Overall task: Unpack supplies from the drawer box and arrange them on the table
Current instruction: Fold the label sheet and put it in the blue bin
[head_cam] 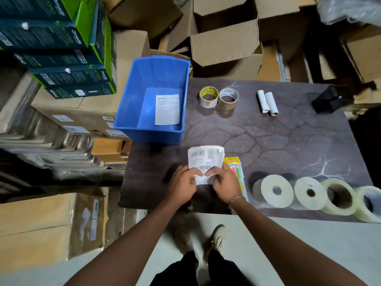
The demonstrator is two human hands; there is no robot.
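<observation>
Two hands (204, 183) over label stack (205, 159)

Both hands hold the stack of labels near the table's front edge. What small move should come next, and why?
Probably let go and leave the label stack flat where it is. It already lies on the table beside the marker pack, with the left hand and right hand pinching its near edge. One paper sheet remains in the blue bin.

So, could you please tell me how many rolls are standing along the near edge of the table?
4, in a row at the near right: two white rolls, then two clear tape rolls, the last cut off by the frame.
</observation>
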